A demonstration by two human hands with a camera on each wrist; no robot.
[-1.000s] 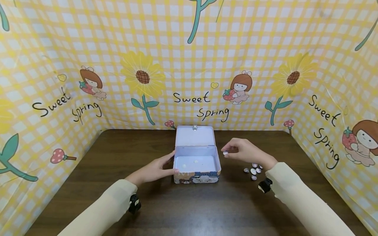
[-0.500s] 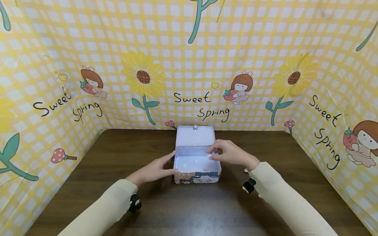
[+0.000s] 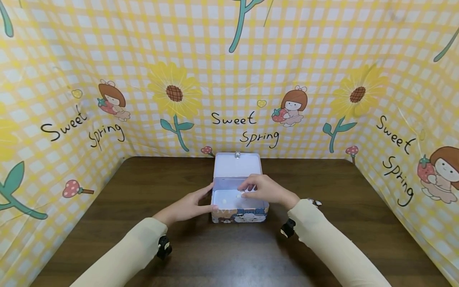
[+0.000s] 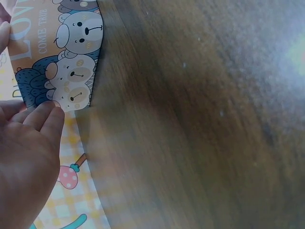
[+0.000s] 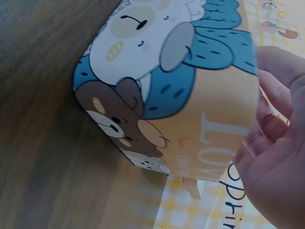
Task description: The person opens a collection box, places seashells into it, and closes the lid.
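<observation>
An open tin box with printed bears stands on the brown table, its lid tipped back. My left hand rests against the box's left side, fairly straight fingers touching the wall and thumb at the front corner. In the left wrist view, the fingertips lie against the printed side. My right hand is over the inside, thumb and index finger pinching a small white seashell, mostly hidden by the fingertips. Another shell lies on the box floor. In the right wrist view, the box's wall hides the fingertips.
Several shells on the table to the right of the box are partly hidden behind the right sleeve. A yellow checked cloth hangs behind the table and along both sides.
My right hand has moved left from beside the box, over its right wall and to the inside, carrying the shell. The left hand and the box have stayed put.
</observation>
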